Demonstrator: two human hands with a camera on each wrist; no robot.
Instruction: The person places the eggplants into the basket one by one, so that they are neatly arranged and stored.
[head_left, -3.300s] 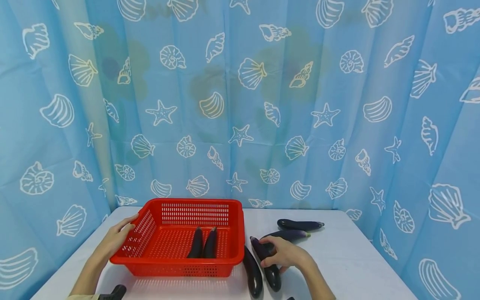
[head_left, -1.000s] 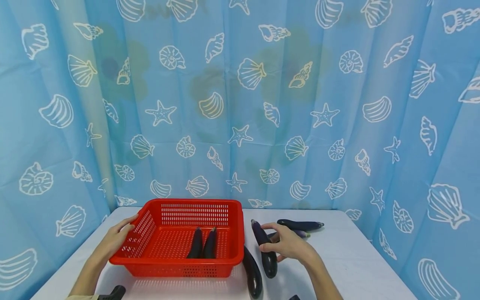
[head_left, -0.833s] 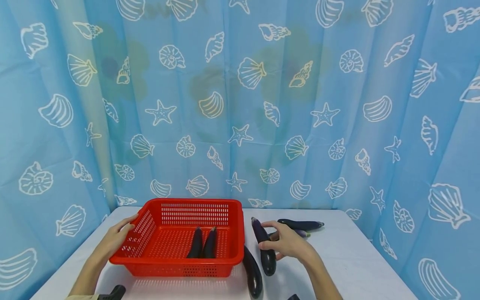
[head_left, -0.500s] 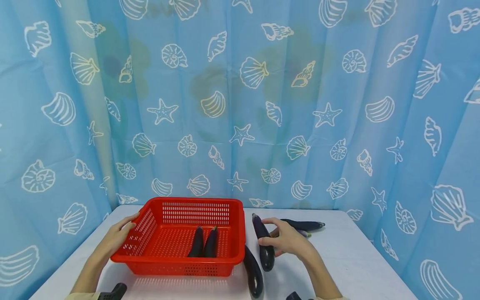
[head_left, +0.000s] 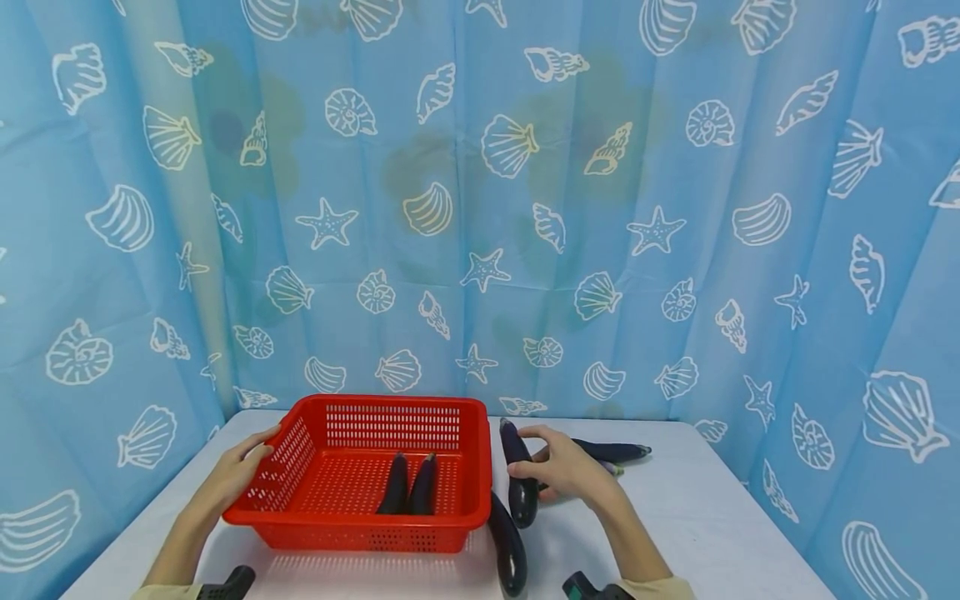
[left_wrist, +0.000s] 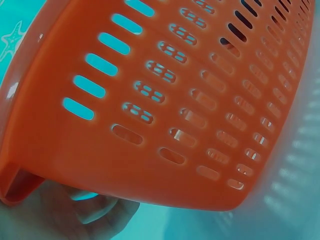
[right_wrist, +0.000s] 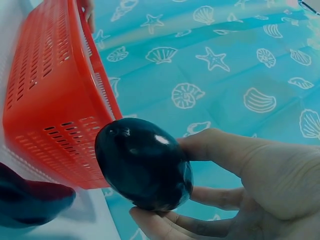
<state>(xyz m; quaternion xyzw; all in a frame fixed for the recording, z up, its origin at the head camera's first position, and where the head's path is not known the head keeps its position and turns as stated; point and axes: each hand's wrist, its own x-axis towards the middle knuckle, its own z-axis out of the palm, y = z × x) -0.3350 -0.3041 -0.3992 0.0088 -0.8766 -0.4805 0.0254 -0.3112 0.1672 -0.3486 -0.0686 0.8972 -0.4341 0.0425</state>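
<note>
At its left rim, my left hand (head_left: 234,477) holds a red plastic basket (head_left: 367,532) full of slotted holes. The left wrist view shows the basket wall (left_wrist: 125,170) close up, with my left fingers (left_wrist: 100,215) partly hidden by it. Two dark eggplants (head_left: 422,487) lie inside, toward the basket's right side. Just right of the basket, my right hand (head_left: 566,467) grips another eggplant (head_left: 519,475) between thumb and fingers. In the right wrist view this eggplant's glossy round end (right_wrist: 145,162) faces the camera, with the basket behind it.
One more eggplant (head_left: 508,550) lies on the white table (head_left: 690,525) against the basket's right side. Behind my right hand lie an eggplant (head_left: 615,451) and another with a green tip (head_left: 613,467), mostly hidden. A blue shell-patterned curtain (head_left: 480,208) hangs behind.
My right hand has lifted its eggplant off the table and brought it up and slightly left, toward the basket's right rim. My left hand stays on the basket.
</note>
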